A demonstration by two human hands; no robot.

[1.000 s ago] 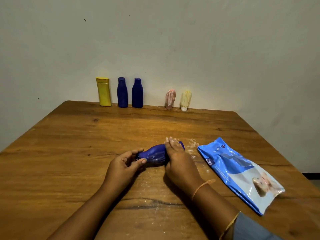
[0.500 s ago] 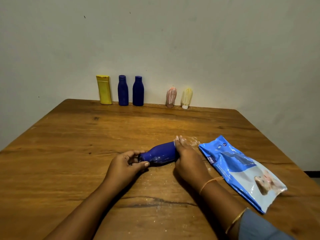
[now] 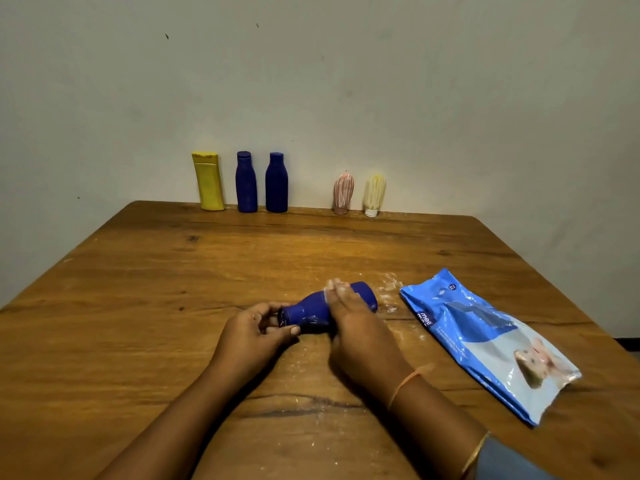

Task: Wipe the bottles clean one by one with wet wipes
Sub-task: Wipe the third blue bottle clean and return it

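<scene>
A wooden table (image 3: 138,306) holds a blue wipes pack (image 3: 485,341) at near right. The right hand (image 3: 360,330) lies blurred across a dark blue bottle (image 3: 308,311) lying on its side at near centre; I cannot tell its grip. The left hand (image 3: 252,334) pinches the cap end. A row of 5 bottles (image 3: 276,183) stands along the far edge.

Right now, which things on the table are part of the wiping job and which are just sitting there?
In the job: lying blue bottle, left hand gripping its neck end, right hand over its body, wipes pack.

Just standing at the wall: yellow bottle, upright blue bottle, second upright blue bottle, pink tube, pale tube.
</scene>
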